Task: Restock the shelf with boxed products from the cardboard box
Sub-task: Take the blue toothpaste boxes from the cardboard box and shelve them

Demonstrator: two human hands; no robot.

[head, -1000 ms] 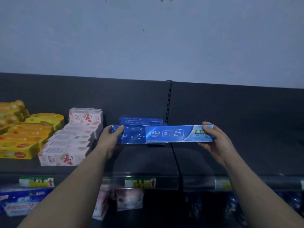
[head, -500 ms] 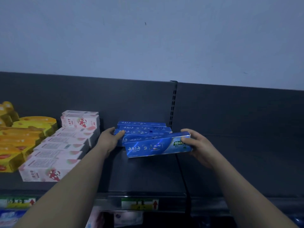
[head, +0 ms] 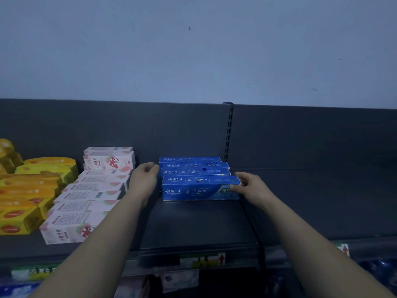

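Blue toothpaste box (head: 200,188) lies on the shelf (head: 193,222), its end pinched by the right hand (head: 247,183); left hand (head: 145,176), fingers loosely bent, braces the stack (head: 193,165) just beyond; advise squaring flush, then releasing.

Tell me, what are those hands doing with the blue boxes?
A person is filling a shop shelf. The right hand has its grip on the right end of the front blue toothpaste box, which now sits on the shelf. Right behind it is a stack of matching blue boxes, and the left hand rests against that stack's left end. Pink boxes and yellow boxes fill the shelf further left.
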